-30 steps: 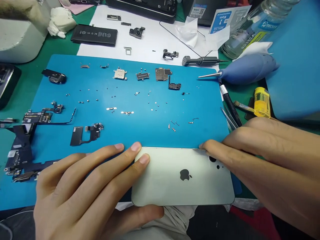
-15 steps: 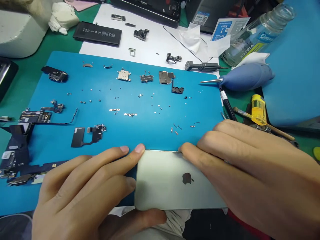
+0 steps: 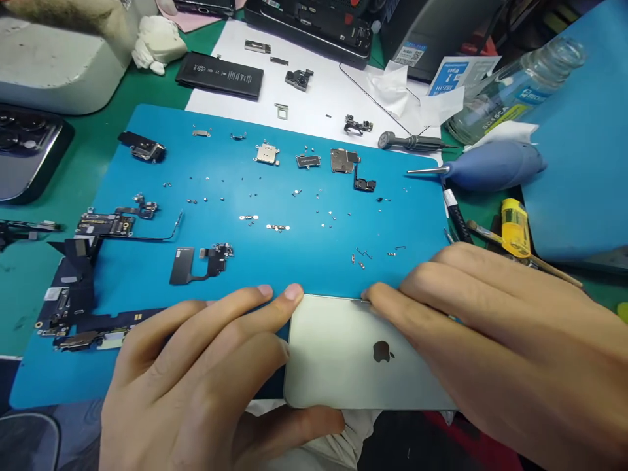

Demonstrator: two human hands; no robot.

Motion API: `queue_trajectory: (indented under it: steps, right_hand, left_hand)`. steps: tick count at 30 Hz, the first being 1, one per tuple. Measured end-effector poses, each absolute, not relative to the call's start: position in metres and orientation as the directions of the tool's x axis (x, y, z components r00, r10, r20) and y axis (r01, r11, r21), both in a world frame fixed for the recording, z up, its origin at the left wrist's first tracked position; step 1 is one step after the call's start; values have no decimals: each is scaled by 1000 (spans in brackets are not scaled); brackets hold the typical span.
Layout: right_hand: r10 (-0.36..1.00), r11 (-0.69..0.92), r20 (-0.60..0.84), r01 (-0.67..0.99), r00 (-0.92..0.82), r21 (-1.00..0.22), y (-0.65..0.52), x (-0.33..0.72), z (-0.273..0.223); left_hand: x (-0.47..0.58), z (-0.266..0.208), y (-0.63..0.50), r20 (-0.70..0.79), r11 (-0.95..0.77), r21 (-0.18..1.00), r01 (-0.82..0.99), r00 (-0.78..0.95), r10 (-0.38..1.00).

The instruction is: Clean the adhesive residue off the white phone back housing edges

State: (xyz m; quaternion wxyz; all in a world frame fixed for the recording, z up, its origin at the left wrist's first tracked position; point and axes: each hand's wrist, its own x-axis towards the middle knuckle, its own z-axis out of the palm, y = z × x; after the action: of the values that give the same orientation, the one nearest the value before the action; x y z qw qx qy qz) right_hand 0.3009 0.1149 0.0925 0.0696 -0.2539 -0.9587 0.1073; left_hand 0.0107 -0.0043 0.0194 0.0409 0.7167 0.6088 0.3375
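A pale silver-green phone back housing with a dark apple logo lies back side up at the mat's near edge. My left hand grips its left end, fingertips at the far left corner and thumb along the near edge. Over the right end lies my right hand, its fingers closed and a fingertip pressed at the far long edge. A small coloured bit shows between those fingers, but what they hold is hidden. Beyond the hands, a black flex-cable part and several tiny springs and pins rest on the blue mat.
Small screws and brackets dot the mat. Circuit boards lie left, a battery and camera module behind. A screwdriver, blue air blower, glass bottle and yellow-handled brush stand or lie right.
The whole view has shifted, so everything appears farther right, and more of a dark phone shows at left. Both hands keep their places on the housing.
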Motion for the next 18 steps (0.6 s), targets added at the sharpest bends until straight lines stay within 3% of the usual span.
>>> queue_trajectory:
  steps: [6,18]
  right_hand:
    - [481,868,83,461,-873,-185,119,296,94]
    - [432,894,42,422,-901,-148,119,282,96]
  left_hand:
    - [5,19,-5,449,-361,409,838,159,879]
    - [4,18,-6,446,-363,411,836,163,880]
